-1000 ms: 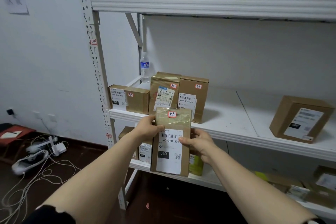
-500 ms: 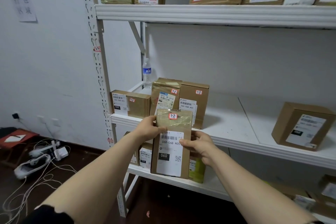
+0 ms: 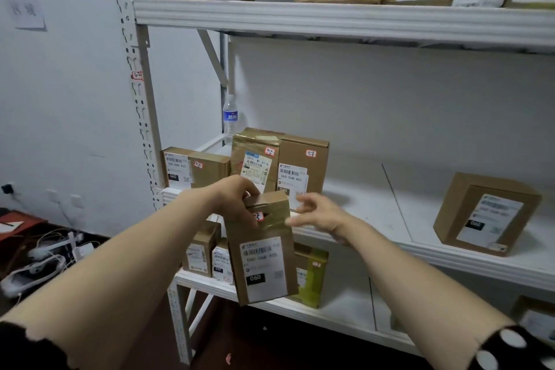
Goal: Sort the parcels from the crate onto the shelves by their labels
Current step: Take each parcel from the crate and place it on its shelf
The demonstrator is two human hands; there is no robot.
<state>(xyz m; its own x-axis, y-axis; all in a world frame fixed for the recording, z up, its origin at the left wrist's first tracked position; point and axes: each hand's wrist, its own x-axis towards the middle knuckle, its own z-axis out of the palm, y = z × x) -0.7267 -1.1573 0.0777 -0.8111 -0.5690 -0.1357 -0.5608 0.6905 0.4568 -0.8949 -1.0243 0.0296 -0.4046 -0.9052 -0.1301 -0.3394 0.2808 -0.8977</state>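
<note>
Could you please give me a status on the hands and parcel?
Left hand grips the parcel by its top; right hand open beside it. Parcel held before the middle shelf. Three parcels stand behind it.

Parcel (image 3: 264,252): matt brown cardboard, banded at the top with glossy clear tape (image 3: 276,213); a smooth white paper label (image 3: 264,267) is stuck on the front.
Shelf (image 3: 345,16): made of white painted metal, smooth, faintly sheened; its post (image 3: 147,117) is punched metal.
Bottle (image 3: 230,117): clear plastic.
Taped box (image 3: 255,156) is wrapped across the front in shiny film.
Plain box (image 3: 486,213) is left as bare matt card.
Sleeve (image 3: 522,354): dark cloth, dotted white.
Floor (image 3: 270,345): dark, smooth, slightly glossy.
</note>
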